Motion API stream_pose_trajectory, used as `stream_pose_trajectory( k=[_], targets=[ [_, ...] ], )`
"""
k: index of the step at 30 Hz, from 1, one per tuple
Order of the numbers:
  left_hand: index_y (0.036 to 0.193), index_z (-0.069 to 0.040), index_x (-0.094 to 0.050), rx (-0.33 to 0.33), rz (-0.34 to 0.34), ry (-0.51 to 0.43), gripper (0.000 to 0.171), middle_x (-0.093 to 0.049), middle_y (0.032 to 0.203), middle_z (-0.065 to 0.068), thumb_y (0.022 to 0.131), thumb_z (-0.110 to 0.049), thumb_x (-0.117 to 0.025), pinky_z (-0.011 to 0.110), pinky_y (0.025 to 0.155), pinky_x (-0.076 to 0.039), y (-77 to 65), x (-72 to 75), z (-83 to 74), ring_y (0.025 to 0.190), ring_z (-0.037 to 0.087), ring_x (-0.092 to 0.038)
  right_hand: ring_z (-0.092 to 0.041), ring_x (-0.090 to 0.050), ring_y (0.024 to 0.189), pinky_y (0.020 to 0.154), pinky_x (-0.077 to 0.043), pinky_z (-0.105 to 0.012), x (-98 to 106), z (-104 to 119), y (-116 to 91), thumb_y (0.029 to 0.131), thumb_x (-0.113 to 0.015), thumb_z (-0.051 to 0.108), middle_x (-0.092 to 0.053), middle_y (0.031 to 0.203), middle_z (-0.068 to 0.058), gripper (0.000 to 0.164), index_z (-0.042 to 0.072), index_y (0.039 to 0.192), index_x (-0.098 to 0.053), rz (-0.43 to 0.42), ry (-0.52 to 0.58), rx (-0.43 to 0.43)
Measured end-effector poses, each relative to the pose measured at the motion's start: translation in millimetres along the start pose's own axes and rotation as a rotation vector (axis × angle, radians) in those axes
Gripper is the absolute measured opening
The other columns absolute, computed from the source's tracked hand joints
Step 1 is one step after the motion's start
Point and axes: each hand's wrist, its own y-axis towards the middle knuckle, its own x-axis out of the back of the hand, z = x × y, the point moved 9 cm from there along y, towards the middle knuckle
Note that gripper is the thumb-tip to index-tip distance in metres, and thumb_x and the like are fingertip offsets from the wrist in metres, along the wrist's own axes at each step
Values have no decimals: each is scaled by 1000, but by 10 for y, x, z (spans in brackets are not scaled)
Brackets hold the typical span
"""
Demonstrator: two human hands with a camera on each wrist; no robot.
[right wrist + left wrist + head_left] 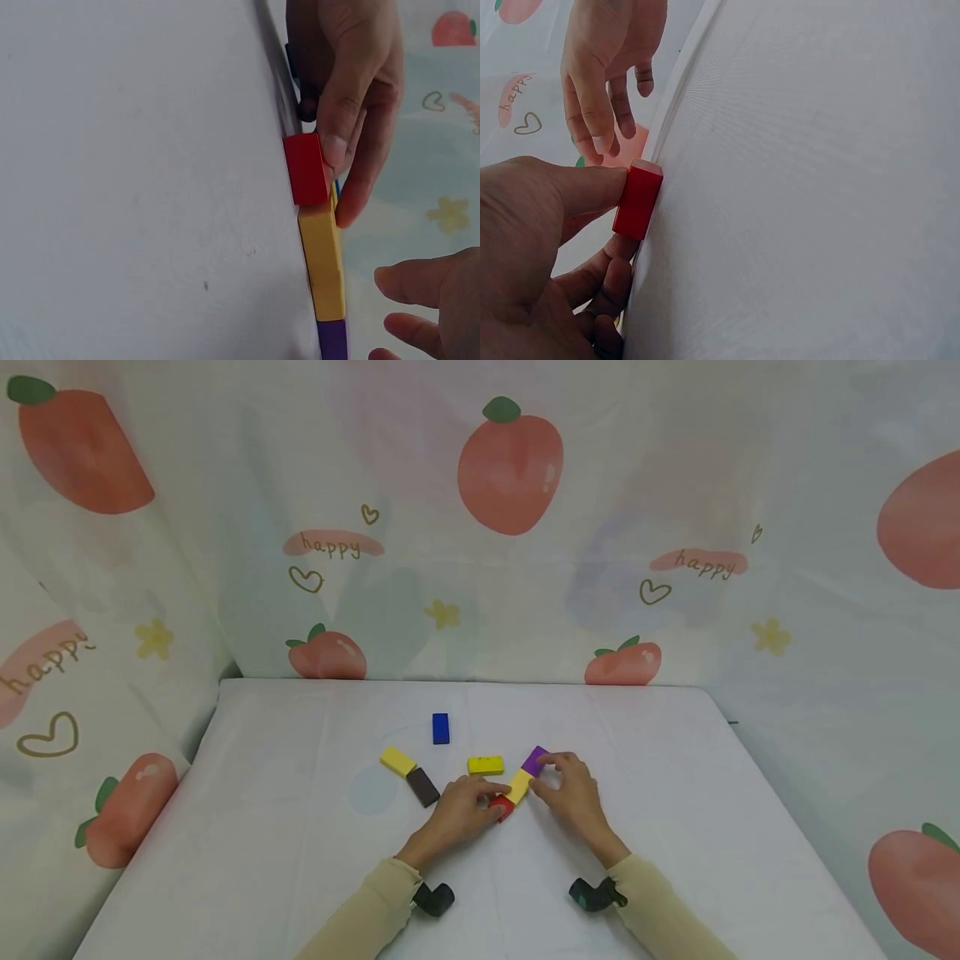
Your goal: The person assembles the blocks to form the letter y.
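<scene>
My left hand (467, 807) pinches a red block (639, 199) between thumb and fingertips, low at the white tabletop. The red block meets the end of a pale yellow block (322, 262), and a purple block (535, 761) continues the slanting row at its far end. My right hand (573, 789) hovers beside the purple and pale yellow blocks, its thumb and fingers loosely bent and spread. In the right wrist view those fingers stand apart from the row with nothing between them.
Left of the row lie another pale yellow block (397, 762) and a dark brown block (423, 787), meeting at a corner. A bright yellow block (485, 766) lies just behind my left hand. Farther back is a blue block (441, 728). A printed cloth (510, 568) hangs around the table.
</scene>
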Motion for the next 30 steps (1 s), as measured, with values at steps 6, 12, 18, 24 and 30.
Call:
stream_pose_trajectory(
  k=[6,12,18,24,30],
  targets=[
    [120,-31,-71,6,4,10,31,-63,92,-8,90,-30,-71,26,74,-36,5,-2,10,85,10,-48,-38,-48,128,104,-36,-65,-45,79,-60,83,-76,27,-56,134,-15,40,13,118,-64,-6,-26,27],
    [120,-30,-71,-4,5,5,31,-63,92,-8,89,-30,-71,25,73,-36,2,-5,6,85,10,-48,-38,-50,123,100,-40,-61,-77,124,-100,81,-79,28,-57,131,-15,42,13,117,-65,-24,-65,43],
    [120,-30,-71,-8,1,11,31,-64,91,-8,89,-29,-71,25,73,-36,2,-5,11,85,10,-49,-34,-52,117,99,-45,-54,-113,121,-155,81,-78,26,-57,126,-14,44,12,121,-64,1,-36,21],
    [120,-30,-71,6,6,1,32,-63,91,-8,89,-29,-72,26,72,-36,-6,-6,15,85,11,-48,-31,-53,116,98,-45,-52,-124,118,-213,81,-78,25,-57,123,-11,44,11,121,-64,15,-1,9],
    [121,-29,-71,-4,7,5,31,-64,92,-8,89,-30,-71,25,74,-35,3,-6,0,85,10,-48,-32,-52,118,97,-45,-52,-130,137,-257,81,-79,28,-56,128,-10,44,14,120,-66,20,-31,13]
  ],
)
